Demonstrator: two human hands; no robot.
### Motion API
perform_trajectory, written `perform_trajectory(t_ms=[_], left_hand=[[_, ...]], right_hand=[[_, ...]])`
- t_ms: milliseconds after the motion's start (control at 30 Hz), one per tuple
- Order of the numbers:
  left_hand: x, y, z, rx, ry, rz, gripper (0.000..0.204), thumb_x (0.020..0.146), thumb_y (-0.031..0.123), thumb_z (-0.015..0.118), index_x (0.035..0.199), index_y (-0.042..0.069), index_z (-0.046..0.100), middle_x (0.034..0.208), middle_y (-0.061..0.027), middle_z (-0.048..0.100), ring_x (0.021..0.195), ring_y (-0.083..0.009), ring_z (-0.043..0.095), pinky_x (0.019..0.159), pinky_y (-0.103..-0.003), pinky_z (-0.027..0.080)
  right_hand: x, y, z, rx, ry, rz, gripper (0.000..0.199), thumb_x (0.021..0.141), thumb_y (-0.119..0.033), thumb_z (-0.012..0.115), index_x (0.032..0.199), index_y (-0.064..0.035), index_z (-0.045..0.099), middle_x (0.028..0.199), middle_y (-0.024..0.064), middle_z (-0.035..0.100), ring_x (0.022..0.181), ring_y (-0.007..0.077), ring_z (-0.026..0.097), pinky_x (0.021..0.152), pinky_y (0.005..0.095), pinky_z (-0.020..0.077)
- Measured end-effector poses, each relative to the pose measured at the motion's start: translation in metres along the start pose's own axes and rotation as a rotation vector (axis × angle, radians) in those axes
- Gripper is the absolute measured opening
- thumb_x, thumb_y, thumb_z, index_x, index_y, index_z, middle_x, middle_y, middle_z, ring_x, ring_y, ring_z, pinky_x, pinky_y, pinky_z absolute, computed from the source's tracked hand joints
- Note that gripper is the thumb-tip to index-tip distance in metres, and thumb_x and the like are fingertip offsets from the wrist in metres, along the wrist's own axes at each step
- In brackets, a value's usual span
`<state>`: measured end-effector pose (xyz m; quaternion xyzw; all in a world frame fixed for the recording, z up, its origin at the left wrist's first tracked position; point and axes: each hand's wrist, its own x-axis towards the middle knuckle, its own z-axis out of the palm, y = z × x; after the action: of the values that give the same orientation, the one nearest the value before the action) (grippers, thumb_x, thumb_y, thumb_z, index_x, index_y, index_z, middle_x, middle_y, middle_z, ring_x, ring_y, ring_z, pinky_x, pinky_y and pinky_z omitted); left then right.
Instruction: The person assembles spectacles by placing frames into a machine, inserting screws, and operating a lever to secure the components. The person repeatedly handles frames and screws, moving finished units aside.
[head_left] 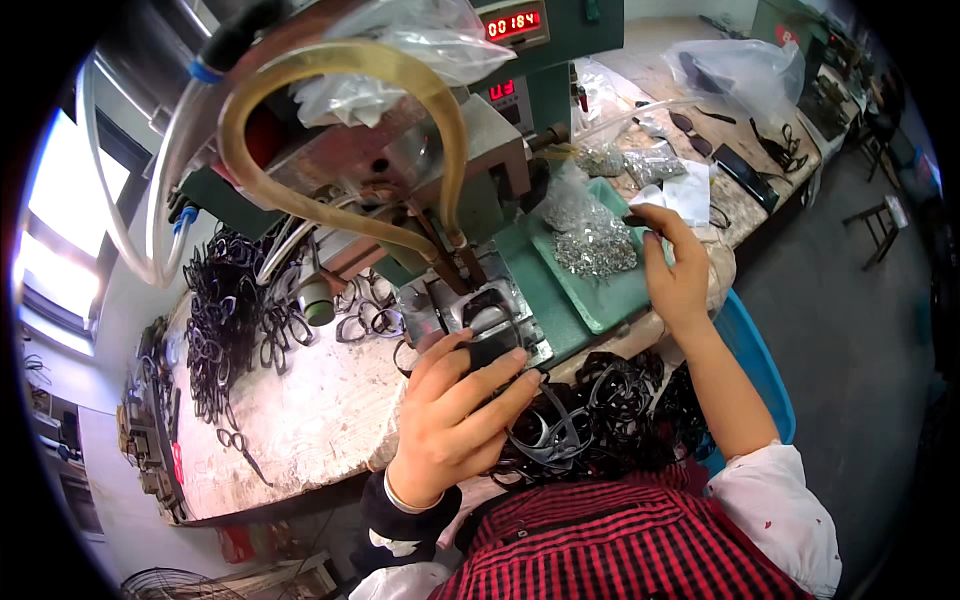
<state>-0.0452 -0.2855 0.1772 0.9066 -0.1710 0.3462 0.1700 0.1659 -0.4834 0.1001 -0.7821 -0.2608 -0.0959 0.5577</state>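
My left hand [450, 420] reaches onto the metal fixture [530, 345] of a bench press. Its fingertips hold a black glasses frame [490, 312] on the fixture, below two dark metal prongs [458, 268] of the press. The left thumb is hidden. My right hand [680, 280] is raised by the right edge of a green tray [600, 318]. Its thumb and index finger are bent toward each other, with something small and dark at the tips that I cannot make out. Small shiny metal parts [595, 248] lie heaped in the tray, partly in clear plastic.
Black glasses frames [225, 310] are piled on the bench at the left, and more frames [590, 420] heap before my lap. A yellowish hose [235, 125] loops over the press. Small bags of parts [652, 165] and sunglasses [690, 132] lie behind the tray. A blue tub [765, 375] stands at my right.
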Motion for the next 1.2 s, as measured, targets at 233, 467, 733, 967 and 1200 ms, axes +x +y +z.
perform_trajectory(t_ms=[233,467,733,967,1200], left_hand=[[0.002,-0.006,-0.004,-0.041,-0.074,-0.030,0.035,0.066,0.002,0.082,0.099,0.012,0.077,0.109,-0.0032,0.073,0.081,-0.0252,0.060,0.097,-0.046,0.055],[-0.036,0.022,-0.010,0.066,0.087,-0.131,0.033,0.073,0.011,0.081,0.106,0.008,0.075,0.118,-0.0141,0.071,0.101,-0.0358,0.067,0.102,-0.050,0.051],[-0.045,-0.054,-0.072,0.641,0.448,-0.529,0.014,0.081,-0.003,0.073,0.094,0.003,0.074,0.104,-0.0098,0.070,0.095,-0.0264,0.062,0.087,-0.038,0.046],[-0.170,-0.225,0.004,0.568,-0.079,-1.411,0.034,0.076,0.041,0.077,0.084,0.007,0.077,0.083,-0.0165,0.073,0.079,-0.0358,0.070,0.071,-0.044,0.054],[-0.215,-0.169,-0.018,-0.112,0.385,-1.322,0.015,0.092,0.016,0.071,0.087,0.002,0.070,0.071,-0.0045,0.067,0.057,-0.0128,0.061,0.053,-0.027,0.046]], right_hand=[[-0.025,0.002,0.008,-0.479,-0.065,-0.059,0.011,0.076,-0.011,0.072,0.085,-0.0058,0.068,0.088,0.0105,0.063,0.092,0.0339,0.060,0.081,0.0454,0.0484],[-0.027,0.003,0.022,-0.509,-0.049,-0.134,0.011,0.077,-0.014,0.073,0.082,-0.0075,0.066,0.082,0.0103,0.065,0.084,0.0336,0.062,0.074,0.0460,0.0493],[-0.026,-0.003,0.018,-0.139,0.029,-0.050,0.013,0.084,-0.003,0.070,0.097,-0.0005,0.072,0.090,0.0125,0.071,0.083,0.0269,0.068,0.077,0.0361,0.0518],[-0.026,-0.014,0.044,-0.014,0.061,0.018,0.012,0.083,-0.003,0.070,0.094,-0.0004,0.072,0.091,0.0137,0.069,0.087,0.0287,0.066,0.078,0.0368,0.0503],[-0.067,0.003,-0.027,-0.201,0.078,0.058,0.014,0.079,0.004,0.070,0.092,-0.0018,0.073,0.093,0.0116,0.069,0.090,0.0256,0.065,0.081,0.0345,0.0493]])
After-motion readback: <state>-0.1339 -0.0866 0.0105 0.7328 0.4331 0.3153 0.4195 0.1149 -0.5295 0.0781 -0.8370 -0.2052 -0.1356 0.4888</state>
